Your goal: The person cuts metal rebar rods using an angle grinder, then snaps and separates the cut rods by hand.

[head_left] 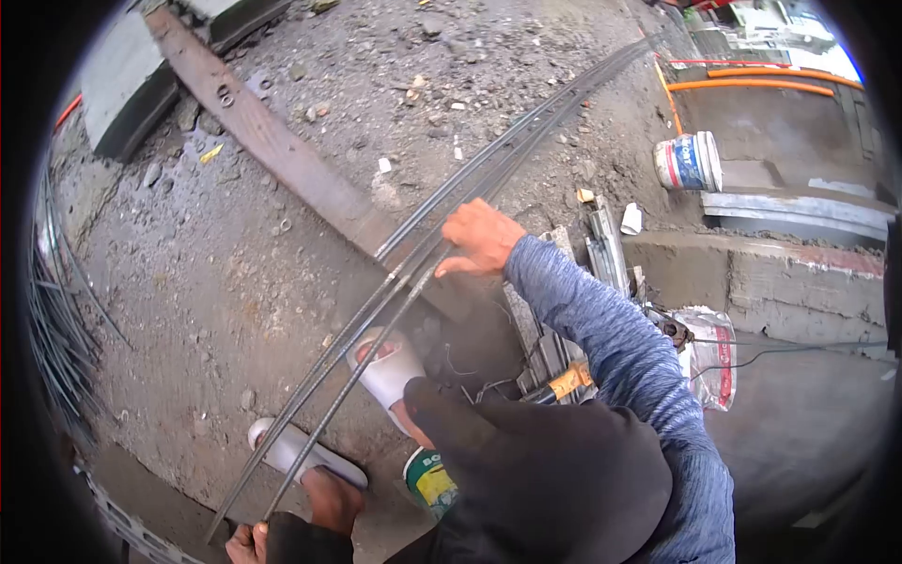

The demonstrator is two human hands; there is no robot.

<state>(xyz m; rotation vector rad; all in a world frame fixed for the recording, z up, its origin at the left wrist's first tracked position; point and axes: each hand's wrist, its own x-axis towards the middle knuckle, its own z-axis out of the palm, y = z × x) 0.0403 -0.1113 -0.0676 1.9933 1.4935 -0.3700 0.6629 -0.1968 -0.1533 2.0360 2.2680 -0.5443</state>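
Several long thin steel bars (324, 364) run diagonally from lower left to upper right over the muddy ground. My right hand (482, 240), in a blue-grey sleeve, is curled over the bars near their middle, its thumb lying along one of them. At the bottom left edge my left hand (246, 543) is closed around the near end of a bar; part of it is cut off by the frame. Below the bars are my feet in white slides (388, 369). My dark-clothed knee (554, 461) fills the lower middle.
A rusty flat steel beam (272, 150) crosses the ground under the bars. More thin rods (61, 320) lie at far left. A green bucket (430, 477), a yellow-and-black tool (564, 383) and metal pieces (606, 249) are close by. A white-blue bucket (689, 162) stands farther right.
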